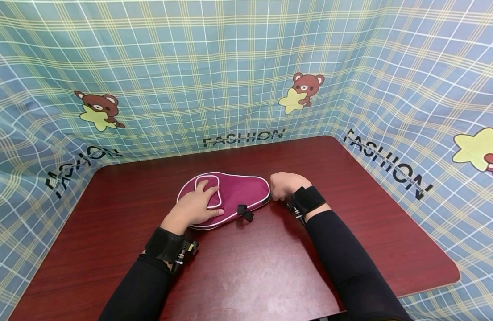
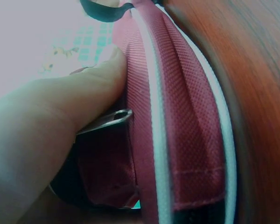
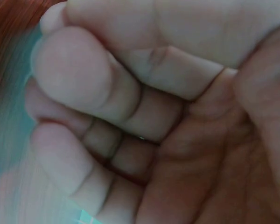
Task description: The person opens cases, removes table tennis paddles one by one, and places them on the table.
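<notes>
A magenta, paddle-shaped zip case (image 1: 240,189) with white piping lies flat on the table, its narrow end to the right. My left hand (image 1: 196,205) rests on the wide end, fingers spread over the small piped pocket (image 1: 214,199). Along the case's near side, the left thumb (image 2: 95,77) presses close to the piped edge (image 2: 154,112). At the narrow tip, my right hand (image 1: 286,185) has its fingers curled and pinches at the zipper end; the pull itself is hidden by the fingers. The right wrist view shows the curled fingers (image 3: 74,67) folded toward the palm.
A black strap (image 1: 245,212) sticks out from the near edge of the case. The dark red tabletop (image 1: 246,267) stretches around it. Blue checked cloth (image 1: 170,89) with bears hangs behind and at both sides. A dark edge (image 1: 330,316) shows at the bottom.
</notes>
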`<state>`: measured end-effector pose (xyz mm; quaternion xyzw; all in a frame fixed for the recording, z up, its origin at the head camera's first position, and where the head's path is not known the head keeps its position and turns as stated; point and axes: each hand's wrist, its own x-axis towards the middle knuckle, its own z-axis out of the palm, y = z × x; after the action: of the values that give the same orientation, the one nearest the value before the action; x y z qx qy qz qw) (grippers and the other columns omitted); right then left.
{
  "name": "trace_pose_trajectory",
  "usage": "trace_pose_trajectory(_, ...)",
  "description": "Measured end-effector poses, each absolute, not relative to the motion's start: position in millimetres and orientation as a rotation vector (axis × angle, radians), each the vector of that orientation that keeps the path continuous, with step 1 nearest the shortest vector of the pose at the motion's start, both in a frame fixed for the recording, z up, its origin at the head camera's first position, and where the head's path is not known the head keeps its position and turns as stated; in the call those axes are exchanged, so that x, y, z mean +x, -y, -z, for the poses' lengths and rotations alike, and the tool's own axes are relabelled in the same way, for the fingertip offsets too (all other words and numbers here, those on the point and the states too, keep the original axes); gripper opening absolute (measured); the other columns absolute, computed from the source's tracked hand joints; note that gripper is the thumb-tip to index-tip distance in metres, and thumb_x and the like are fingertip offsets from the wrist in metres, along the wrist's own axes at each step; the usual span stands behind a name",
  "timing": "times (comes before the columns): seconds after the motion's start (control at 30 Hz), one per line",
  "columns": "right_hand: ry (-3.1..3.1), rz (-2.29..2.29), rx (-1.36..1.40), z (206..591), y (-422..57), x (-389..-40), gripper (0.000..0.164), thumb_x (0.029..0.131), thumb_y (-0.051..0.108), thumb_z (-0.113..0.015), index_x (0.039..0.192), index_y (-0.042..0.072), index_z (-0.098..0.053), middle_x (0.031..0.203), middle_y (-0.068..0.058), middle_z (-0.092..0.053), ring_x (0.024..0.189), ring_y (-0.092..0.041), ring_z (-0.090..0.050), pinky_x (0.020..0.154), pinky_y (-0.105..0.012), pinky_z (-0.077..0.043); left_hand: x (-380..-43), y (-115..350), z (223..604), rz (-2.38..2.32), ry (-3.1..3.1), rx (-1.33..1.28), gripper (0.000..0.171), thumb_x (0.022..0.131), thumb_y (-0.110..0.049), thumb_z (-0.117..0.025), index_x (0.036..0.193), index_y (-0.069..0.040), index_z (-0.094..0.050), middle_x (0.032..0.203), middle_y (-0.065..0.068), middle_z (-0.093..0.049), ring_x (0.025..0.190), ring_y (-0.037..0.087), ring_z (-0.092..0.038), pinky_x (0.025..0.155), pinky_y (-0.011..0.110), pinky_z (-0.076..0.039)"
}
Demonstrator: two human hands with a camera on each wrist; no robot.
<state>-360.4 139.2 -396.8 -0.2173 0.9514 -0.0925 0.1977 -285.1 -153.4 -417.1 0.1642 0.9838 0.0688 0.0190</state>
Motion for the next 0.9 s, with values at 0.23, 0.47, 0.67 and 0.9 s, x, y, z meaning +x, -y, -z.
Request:
trace_pose_trajectory(0.23,-2.653,0.242,-0.607,398.1,-137.8,-360.8,0.025,0.070,0.000,-0.052,0.049,0.014,-0.054,0.045,0.004,-0.046,0.040,-0.011,-0.040,0.039,-0.024,-0.031,-286.6,153.5,418.4,-0.202,-3.054,0.507,0.083,0.078,-0.064,-0.059,0.145,-0.020,-0.034,0.150,0.015,-0.023,0.110,0.037,-0.056,0.095,0.051,-0.043)
trace_pose_trajectory(0.47,-2.669,0.216,-0.604,399.3,-136.6,-361.8,0.024,0.069,0.001,-0.053,0.049,0.014,-0.055,0.045,0.004,-0.048,0.039,-0.010,-0.040,0.038,-0.024,-0.031,-285.5,152.8,416.2,-0.190,-3.057,0.505,0.084,0.078,-0.063,-0.060,0.144,-0.019,-0.035,0.149,0.017,-0.024,0.109,0.037,-0.057,0.094,0.050,-0.044)
trace_pose_trajectory(0.67,-2.676,0.193,-0.591,399.6,-134.1,-361.3,0.023,0.067,0.003,-0.053,0.048,0.015,-0.054,0.043,0.005,-0.046,0.038,-0.010,-0.040,0.038,-0.023,-0.030,-284.7,152.8,415.0,-0.194,-3.049,0.506,0.084,0.078,-0.063,-0.060,0.145,-0.019,-0.034,0.150,0.017,-0.024,0.110,0.036,-0.057,0.094,0.050,-0.044)
trace_pose_trajectory(0.9,-2.663,0.187,-0.610,397.9,-131.6,-356.2,0.026,0.066,-0.001,-0.052,0.047,0.016,-0.049,0.044,0.005,-0.042,0.039,-0.009,-0.036,0.038,-0.023,-0.027,-284.9,152.1,415.2,-0.197,-3.039,0.503,0.085,0.078,-0.064,-0.060,0.145,-0.019,-0.034,0.151,0.017,-0.022,0.109,0.036,-0.057,0.095,0.050,-0.044)
